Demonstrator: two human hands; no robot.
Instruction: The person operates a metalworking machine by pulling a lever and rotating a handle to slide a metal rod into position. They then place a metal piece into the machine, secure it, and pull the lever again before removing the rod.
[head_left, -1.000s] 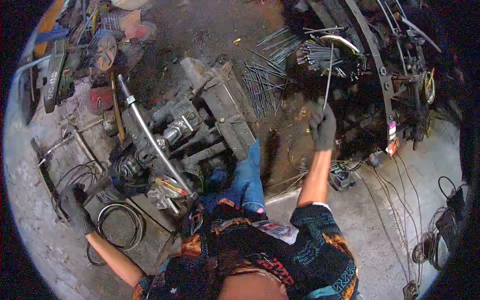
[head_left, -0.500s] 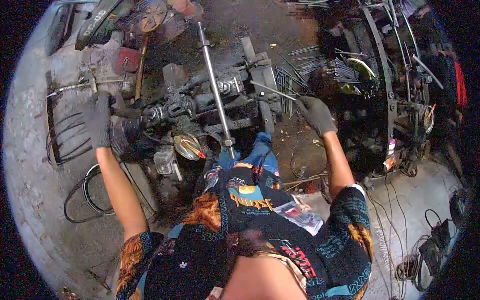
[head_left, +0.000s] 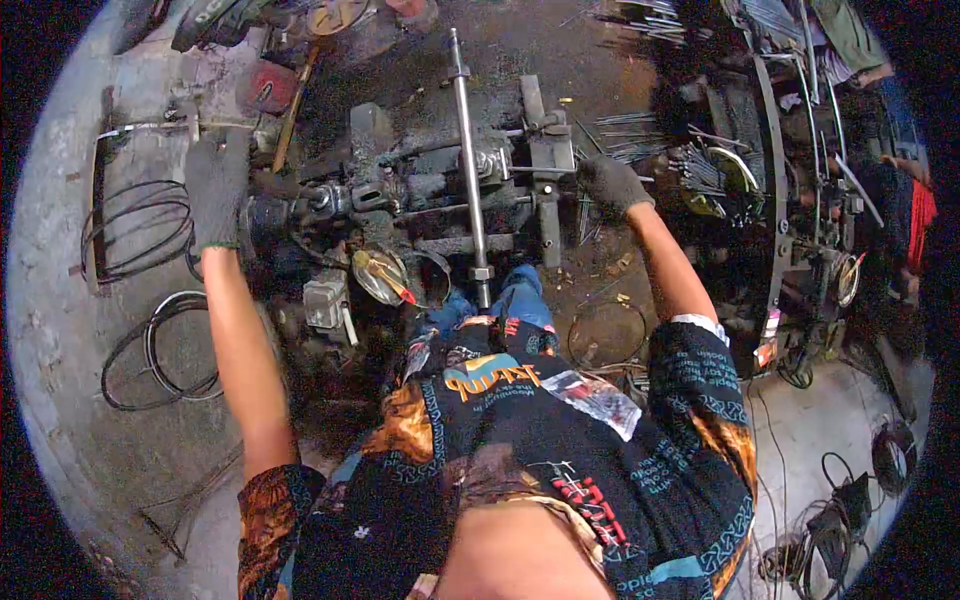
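Note:
A dark, greasy metal machine [head_left: 375, 200] stands in front of me, with a long bright steel bar [head_left: 470, 170] running across it toward my body. My right hand [head_left: 612, 185], in a grey glove, is closed around a thin metal rod [head_left: 535, 170] at the machine's right side. The rod lies nearly level, its left part at the machine's block. My left hand [head_left: 218, 190], gloved too, is at the machine's left end with its fingers curled down. What it grips is hidden beneath it. A round dish [head_left: 380, 275] with a red-tipped stick sits at the machine's near side.
Thin rods [head_left: 625, 140] lie on the floor to the right, with a bundle of rods [head_left: 705, 165] beyond. Coiled black cable [head_left: 140, 230] is at the left. A hammer-like wooden handle [head_left: 293, 115] leans at the back left. Another person in red [head_left: 920, 220] is at the far right.
The rod in my right hand has gone from slanted to nearly level and against the machine's block. My left hand has moved up and away from me. The whole view has shifted slightly.

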